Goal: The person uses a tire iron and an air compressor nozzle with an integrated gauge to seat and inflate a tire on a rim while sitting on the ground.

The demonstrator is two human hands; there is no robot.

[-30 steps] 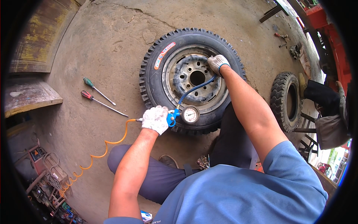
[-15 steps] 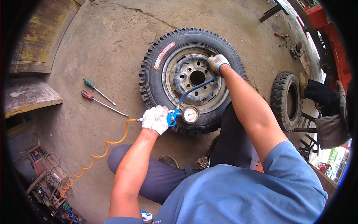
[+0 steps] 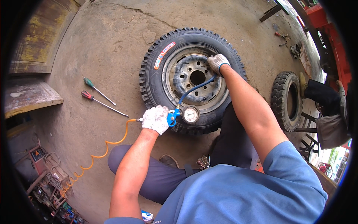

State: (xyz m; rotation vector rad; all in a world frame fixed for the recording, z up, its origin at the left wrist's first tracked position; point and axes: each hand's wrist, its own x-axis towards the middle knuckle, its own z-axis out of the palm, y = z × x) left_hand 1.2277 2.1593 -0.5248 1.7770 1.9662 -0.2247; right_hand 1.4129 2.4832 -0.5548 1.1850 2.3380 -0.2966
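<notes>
A tyre mounted on a worn steel wheel rim lies flat on the floor in front of me. My left hand, in a soiled white glove, is wrapped round a blue tyre inflator over the tyre's near edge. The inflator's round pressure gauge faces up. An orange coiled air hose joins it from the left. From the inflator a blue hose curves across the rim to my gloved right hand, closed on its far end at the rim's right side. The fingers hide the hose tip.
Two screwdrivers, one green-handled and one red-handled, lie left of the tyre. A second tyre stands upright at the right, beside a person's dark-clothed leg. A wooden ledge juts in at the left; equipment crowds the lower left.
</notes>
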